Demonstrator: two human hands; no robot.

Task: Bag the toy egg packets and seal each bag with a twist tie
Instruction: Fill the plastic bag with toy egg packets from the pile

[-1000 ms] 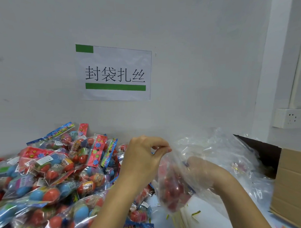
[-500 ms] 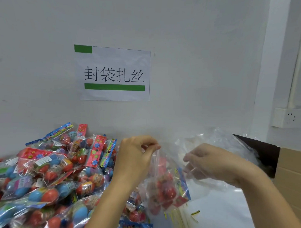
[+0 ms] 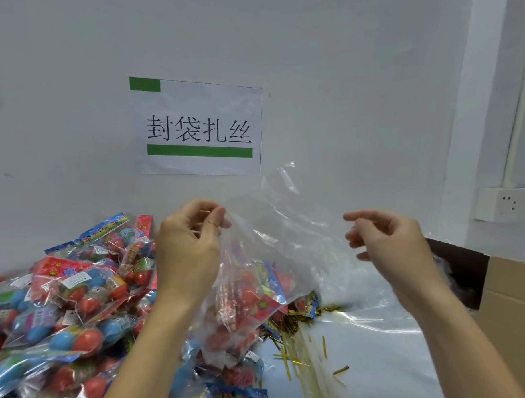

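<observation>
Now the left hand [image 3: 188, 250] is pinching the bag [image 3: 252, 287] mouth, packets hanging inside above the pile [image 3: 67, 296]; the right hand [image 3: 387, 242] is hovering loosely curled, holding nothing. It should be gathering the neck tight before fetching a tie [image 3: 286, 363].

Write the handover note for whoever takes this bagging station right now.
Left hand: pinches the top edge of the clear bag, holding it up.
Right hand: fingers loosely curled, holding nothing, beside the bag's open mouth.
Bag: toy egg packets already inside; mouth not gathered, no tie on it.
Supplies: unbagged packet pile at left; gold twist ties loose on the table under the bag; cardboard box at right.
Left: gather the neck, twist a tie on, continue with the pile.
</observation>
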